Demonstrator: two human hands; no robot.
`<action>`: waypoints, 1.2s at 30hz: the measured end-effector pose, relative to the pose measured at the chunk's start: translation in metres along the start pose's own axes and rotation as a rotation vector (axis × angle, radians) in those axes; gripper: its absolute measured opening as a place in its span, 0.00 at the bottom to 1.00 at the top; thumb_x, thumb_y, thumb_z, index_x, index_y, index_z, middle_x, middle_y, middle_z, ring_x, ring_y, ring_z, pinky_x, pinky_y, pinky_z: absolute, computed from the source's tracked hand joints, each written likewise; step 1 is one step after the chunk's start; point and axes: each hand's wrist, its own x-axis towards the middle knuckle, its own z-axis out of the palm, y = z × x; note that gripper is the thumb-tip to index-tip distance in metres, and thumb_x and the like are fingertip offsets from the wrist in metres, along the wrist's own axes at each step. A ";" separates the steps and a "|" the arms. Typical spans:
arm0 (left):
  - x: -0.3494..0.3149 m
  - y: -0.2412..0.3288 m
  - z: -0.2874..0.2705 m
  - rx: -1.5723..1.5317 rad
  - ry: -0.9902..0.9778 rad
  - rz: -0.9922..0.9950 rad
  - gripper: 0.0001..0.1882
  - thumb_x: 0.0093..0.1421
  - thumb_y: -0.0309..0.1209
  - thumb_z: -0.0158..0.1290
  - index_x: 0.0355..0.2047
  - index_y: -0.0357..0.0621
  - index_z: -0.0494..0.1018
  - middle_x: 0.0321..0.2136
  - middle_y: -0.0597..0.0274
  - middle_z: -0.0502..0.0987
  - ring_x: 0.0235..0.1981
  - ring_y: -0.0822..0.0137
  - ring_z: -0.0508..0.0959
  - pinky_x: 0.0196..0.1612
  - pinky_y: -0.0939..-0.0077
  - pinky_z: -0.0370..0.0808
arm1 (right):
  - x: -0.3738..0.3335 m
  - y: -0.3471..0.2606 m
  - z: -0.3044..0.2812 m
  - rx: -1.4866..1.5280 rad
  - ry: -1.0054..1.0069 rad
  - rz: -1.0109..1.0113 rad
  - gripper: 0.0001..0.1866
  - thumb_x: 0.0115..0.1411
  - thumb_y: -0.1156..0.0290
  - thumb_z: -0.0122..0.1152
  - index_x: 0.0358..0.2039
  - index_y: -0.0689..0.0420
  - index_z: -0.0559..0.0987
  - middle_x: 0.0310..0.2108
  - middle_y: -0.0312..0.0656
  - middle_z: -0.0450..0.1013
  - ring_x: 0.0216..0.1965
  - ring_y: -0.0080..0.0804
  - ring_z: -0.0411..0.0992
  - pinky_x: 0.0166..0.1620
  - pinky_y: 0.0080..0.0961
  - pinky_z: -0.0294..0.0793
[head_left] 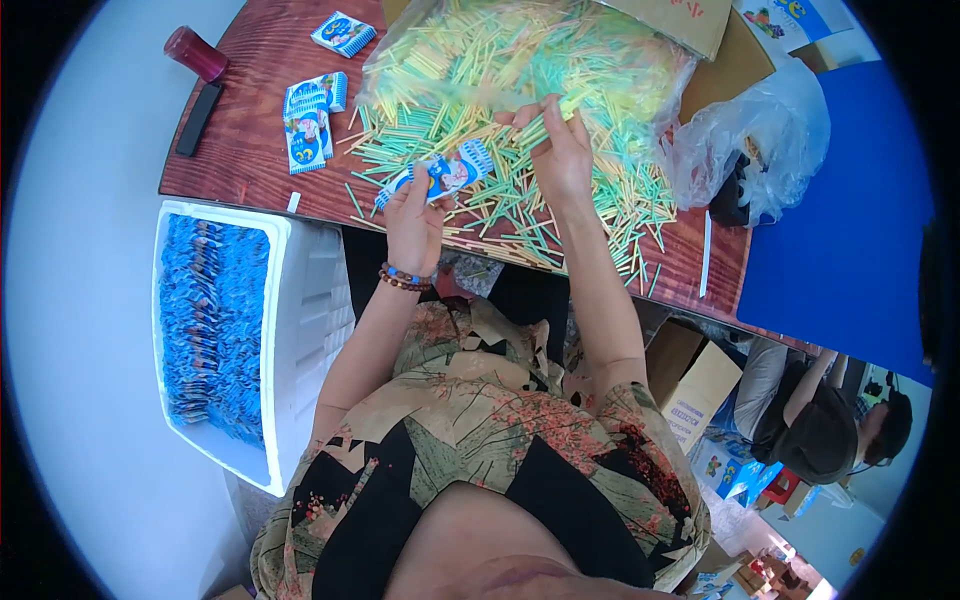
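My left hand (411, 222), with a beaded bracelet at its wrist, pinches a small blue-and-white printed packet (455, 172) near the table's front edge. To its right, my right hand (564, 160) has its fingers closed round a small bundle of thin green and yellow sticks (541, 129). Beneath and beyond both hands spreads a big heap of loose thin sticks (475, 50) in green, yellow and orange, partly lying in a clear plastic bag. Whether the packet's end is open I cannot tell.
More blue packets (306, 137) lie on the red-brown table (240, 150), near a red cup (195, 54) and a black bar (199, 119). A white foam box (278, 350) of packets stands at lower left. Right are a plastic bag (765, 135), a blue surface (840, 220) and another person (825, 410).
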 end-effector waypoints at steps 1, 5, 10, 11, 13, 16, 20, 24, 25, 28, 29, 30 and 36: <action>0.000 -0.002 0.001 0.001 -0.010 0.003 0.11 0.65 0.36 0.50 0.32 0.43 0.75 0.30 0.65 0.79 0.29 0.76 0.75 0.30 0.81 0.71 | -0.003 -0.003 0.010 -0.016 0.043 -0.051 0.11 0.70 0.64 0.39 0.39 0.58 0.67 0.30 0.42 0.71 0.45 0.44 0.73 0.53 0.40 0.64; -0.002 -0.003 0.009 -0.005 -0.035 0.002 0.11 0.65 0.36 0.49 0.33 0.42 0.75 0.31 0.64 0.79 0.28 0.75 0.76 0.31 0.79 0.73 | -0.012 -0.001 0.036 0.105 0.024 -0.278 0.09 0.70 0.65 0.39 0.40 0.55 0.66 0.31 0.43 0.72 0.46 0.46 0.73 0.57 0.46 0.61; -0.002 -0.004 0.012 -0.034 -0.059 0.019 0.11 0.66 0.36 0.49 0.33 0.42 0.75 0.32 0.64 0.80 0.29 0.74 0.77 0.31 0.79 0.74 | -0.021 0.011 0.048 0.106 0.056 -0.279 0.08 0.70 0.65 0.41 0.39 0.55 0.66 0.33 0.45 0.73 0.47 0.47 0.72 0.58 0.45 0.60; -0.002 -0.004 0.013 -0.039 -0.048 0.013 0.11 0.66 0.36 0.49 0.34 0.42 0.75 0.32 0.64 0.80 0.29 0.74 0.77 0.32 0.78 0.74 | -0.023 0.014 0.050 0.121 0.068 -0.275 0.09 0.69 0.64 0.41 0.39 0.56 0.66 0.34 0.46 0.74 0.48 0.47 0.72 0.58 0.44 0.60; -0.004 -0.003 0.015 -0.046 -0.037 0.007 0.11 0.66 0.36 0.49 0.34 0.42 0.75 0.32 0.64 0.80 0.29 0.74 0.77 0.32 0.78 0.75 | -0.026 0.020 0.053 0.090 0.089 -0.274 0.09 0.70 0.64 0.41 0.40 0.57 0.66 0.37 0.48 0.74 0.52 0.47 0.69 0.58 0.43 0.60; -0.007 -0.004 0.016 -0.078 -0.082 -0.035 0.11 0.66 0.37 0.49 0.35 0.43 0.75 0.33 0.63 0.79 0.30 0.73 0.78 0.33 0.77 0.76 | -0.029 0.020 0.062 -0.039 0.124 -0.271 0.11 0.70 0.64 0.40 0.42 0.59 0.66 0.45 0.51 0.73 0.59 0.44 0.62 0.59 0.40 0.59; -0.001 -0.008 0.015 -0.113 -0.102 -0.019 0.12 0.67 0.38 0.46 0.38 0.43 0.74 0.36 0.63 0.79 0.33 0.72 0.78 0.35 0.76 0.75 | -0.037 0.017 0.081 -0.175 0.186 -0.160 0.15 0.69 0.63 0.40 0.46 0.62 0.67 0.55 0.53 0.66 0.65 0.41 0.54 0.62 0.34 0.55; 0.007 -0.013 0.017 -0.163 -0.099 -0.018 0.14 0.68 0.38 0.44 0.40 0.42 0.73 0.37 0.63 0.79 0.35 0.72 0.77 0.38 0.75 0.73 | -0.032 0.026 0.061 -0.188 0.095 -0.270 0.16 0.69 0.63 0.41 0.47 0.63 0.69 0.57 0.53 0.65 0.63 0.41 0.56 0.62 0.33 0.54; 0.008 -0.014 0.017 -0.165 -0.101 -0.019 0.14 0.68 0.38 0.44 0.40 0.42 0.73 0.37 0.63 0.79 0.35 0.72 0.77 0.38 0.75 0.73 | -0.031 0.022 0.059 -0.167 0.082 -0.247 0.16 0.68 0.63 0.42 0.46 0.63 0.70 0.56 0.54 0.65 0.62 0.40 0.57 0.62 0.33 0.54; 0.012 -0.016 0.015 -0.176 -0.120 -0.040 0.14 0.68 0.39 0.44 0.41 0.42 0.73 0.37 0.63 0.78 0.36 0.72 0.77 0.39 0.75 0.73 | -0.026 0.019 0.056 -0.090 0.077 -0.213 0.15 0.68 0.65 0.44 0.43 0.64 0.73 0.55 0.54 0.66 0.60 0.39 0.60 0.61 0.33 0.56; 0.013 -0.017 0.014 -0.211 -0.158 -0.056 0.13 0.67 0.38 0.45 0.41 0.42 0.73 0.39 0.63 0.78 0.38 0.71 0.77 0.41 0.72 0.74 | -0.024 0.020 0.055 -0.034 0.087 -0.200 0.14 0.67 0.66 0.46 0.42 0.64 0.74 0.54 0.54 0.67 0.58 0.38 0.62 0.60 0.32 0.57; 0.014 -0.018 0.013 -0.245 -0.195 -0.072 0.12 0.67 0.37 0.46 0.42 0.43 0.73 0.40 0.63 0.78 0.41 0.69 0.77 0.43 0.70 0.74 | -0.023 0.020 0.055 -0.035 0.085 -0.201 0.14 0.67 0.66 0.46 0.42 0.64 0.74 0.54 0.54 0.67 0.58 0.38 0.62 0.60 0.32 0.57; 0.020 -0.014 0.003 -0.294 -0.250 -0.097 0.14 0.67 0.40 0.46 0.43 0.44 0.72 0.39 0.64 0.78 0.40 0.69 0.77 0.42 0.71 0.73 | -0.025 0.027 0.051 -0.118 0.228 -0.245 0.07 0.63 0.73 0.55 0.38 0.63 0.75 0.40 0.40 0.75 0.42 0.21 0.71 0.47 0.18 0.67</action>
